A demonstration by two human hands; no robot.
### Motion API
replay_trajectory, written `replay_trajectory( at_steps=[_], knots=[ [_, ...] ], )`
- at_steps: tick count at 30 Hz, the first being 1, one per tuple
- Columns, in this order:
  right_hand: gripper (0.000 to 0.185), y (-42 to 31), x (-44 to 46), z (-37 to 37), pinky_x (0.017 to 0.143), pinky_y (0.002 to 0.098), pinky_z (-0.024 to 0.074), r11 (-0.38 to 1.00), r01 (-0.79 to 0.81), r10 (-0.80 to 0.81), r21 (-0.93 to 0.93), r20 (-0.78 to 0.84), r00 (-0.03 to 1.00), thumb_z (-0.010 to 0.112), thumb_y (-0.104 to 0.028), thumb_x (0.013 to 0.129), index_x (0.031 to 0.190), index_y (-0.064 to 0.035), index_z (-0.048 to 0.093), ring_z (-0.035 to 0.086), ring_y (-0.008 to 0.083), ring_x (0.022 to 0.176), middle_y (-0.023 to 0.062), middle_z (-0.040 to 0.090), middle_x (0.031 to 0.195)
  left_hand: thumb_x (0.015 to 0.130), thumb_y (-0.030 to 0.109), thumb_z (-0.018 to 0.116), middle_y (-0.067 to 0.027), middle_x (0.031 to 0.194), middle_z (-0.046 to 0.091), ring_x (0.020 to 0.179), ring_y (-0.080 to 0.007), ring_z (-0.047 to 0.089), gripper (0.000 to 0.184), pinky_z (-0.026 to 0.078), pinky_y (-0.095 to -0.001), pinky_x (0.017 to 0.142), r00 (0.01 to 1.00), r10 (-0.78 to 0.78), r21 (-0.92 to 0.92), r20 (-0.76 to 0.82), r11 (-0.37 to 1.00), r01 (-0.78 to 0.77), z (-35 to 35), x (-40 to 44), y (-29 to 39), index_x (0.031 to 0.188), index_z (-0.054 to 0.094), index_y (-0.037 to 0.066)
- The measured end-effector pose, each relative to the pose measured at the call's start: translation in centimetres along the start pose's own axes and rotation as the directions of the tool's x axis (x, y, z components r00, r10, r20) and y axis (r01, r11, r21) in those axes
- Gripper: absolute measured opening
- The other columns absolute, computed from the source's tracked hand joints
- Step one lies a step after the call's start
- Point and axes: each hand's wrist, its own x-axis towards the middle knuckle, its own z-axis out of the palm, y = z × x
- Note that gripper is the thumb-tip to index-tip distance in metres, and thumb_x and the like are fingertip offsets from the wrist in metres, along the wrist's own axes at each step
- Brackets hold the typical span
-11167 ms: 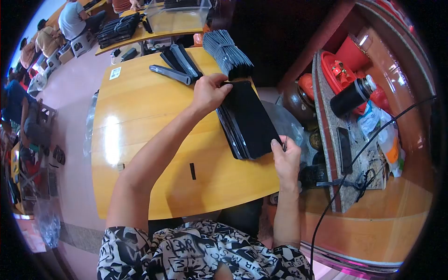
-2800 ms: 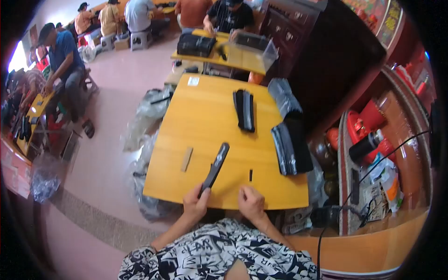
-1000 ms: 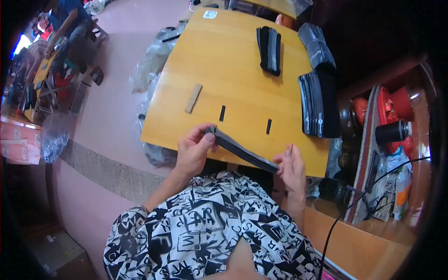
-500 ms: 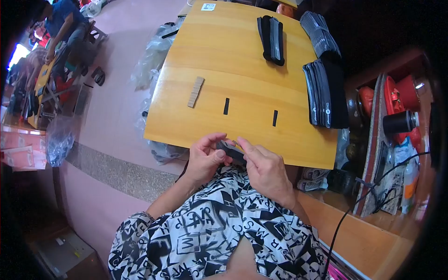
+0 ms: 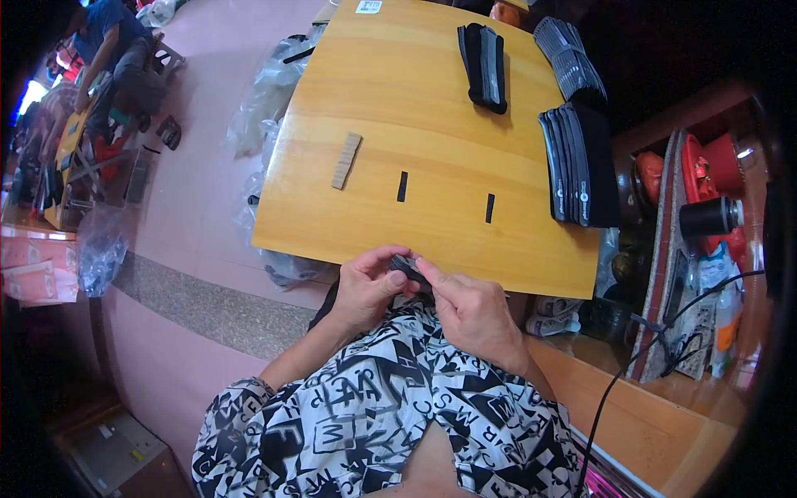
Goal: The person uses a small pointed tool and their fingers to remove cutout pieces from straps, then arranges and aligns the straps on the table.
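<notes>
Both my hands are closed on a dark grey and black folded fabric piece point(image 5: 408, 267) just off the table's near edge, above my lap. My left hand point(image 5: 369, 286) pinches its left end between thumb and fingers. My right hand point(image 5: 469, 307) grips the other end, with thumb and index finger pressed on its top; much of the piece is hidden by the fingers. On the table beyond lie a brown ridged strip point(image 5: 347, 161) and two short black strips, one nearer the middle point(image 5: 403, 187) and one to the right point(image 5: 490, 208).
The yellow wooden table point(image 5: 315, 216) fills the middle. Stacked dark fabric pieces point(image 5: 573, 166) stand at its right edge, a banded bundle point(image 5: 569, 58) behind them, and a smaller pile point(image 5: 483, 70) at the back. Right is a cluttered shelf point(image 5: 706, 249); a person point(image 5: 108, 50) sits far left.
My right fingertips have come down onto the fabric piece; the small brownish bit seen at them before no longer shows. The left fingers have closed in around the piece.
</notes>
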Motion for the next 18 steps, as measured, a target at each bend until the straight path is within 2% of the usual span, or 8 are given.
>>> replay_trajectory(
  at_steps=[5,8,14,17,18],
  knots=[
    [0.038,0.12,-0.05,0.20,0.064,0.0367,0.0474,0.998,-0.060,0.058,0.030,0.048,0.997,0.051,0.003,0.076,0.114,-0.0002,0.055,0.061,0.0318,0.073,0.0200,0.061,0.081,0.078,0.007,0.067,-0.0136,0.101,0.061,0.078,-0.0206,0.064,0.036,0.053,-0.0287,0.067,1.000,0.016,0.017,0.005,1.000,-0.017,0.12,0.17,-0.04,0.110,0.054,-0.001],
    [0.038,0.46,0.24,0.54,0.068,0.0372,0.0477,0.999,0.037,-0.037,-0.023,-0.011,0.999,0.050,0.003,0.076,0.113,0.0003,0.055,0.061,0.0331,0.076,0.0211,0.061,0.084,0.078,0.006,0.067,-0.0137,0.101,0.061,0.077,-0.0205,0.064,0.036,0.054,-0.0287,0.067,1.000,0.028,0.035,0.000,0.999,-0.028,0.19,0.21,-0.06,0.110,0.054,-0.002],
    [0.038,0.43,0.03,0.66,0.075,0.0373,0.0469,0.999,-0.051,0.050,0.013,0.029,0.998,0.050,0.004,0.075,0.112,0.0009,0.056,0.060,0.0347,0.085,0.0229,0.061,0.090,0.078,0.006,0.066,-0.0141,0.101,0.061,0.078,-0.0200,0.064,0.036,0.054,-0.0285,0.068,1.000,0.002,0.027,-0.007,1.000,-0.001,-0.10,0.04,-0.20,0.111,0.053,-0.002],
    [0.038,-0.29,-0.05,0.30,0.075,0.0376,0.0470,0.992,-0.113,0.113,0.053,0.010,0.994,0.050,0.004,0.075,0.113,0.0019,0.054,0.060,0.0356,0.085,0.0230,0.061,0.089,0.079,0.005,0.066,-0.0141,0.102,0.060,0.079,-0.0199,0.064,0.036,0.054,-0.0285,0.068,1.000,-0.003,0.029,0.012,1.000,0.002,-0.17,-0.08,-0.37,0.111,0.053,-0.002],
    [0.039,-0.17,-0.09,0.39,0.074,0.0377,0.0471,0.995,-0.085,0.085,0.056,-0.008,0.996,0.050,0.004,0.075,0.114,0.0022,0.053,0.060,0.0358,0.085,0.0228,0.061,0.088,0.079,0.005,0.066,-0.0140,0.102,0.060,0.079,-0.0199,0.064,0.036,0.054,-0.0285,0.068,1.000,0.000,0.034,0.010,0.999,0.000,-0.08,-0.06,-0.37,0.111,0.053,-0.002]
  ],
)
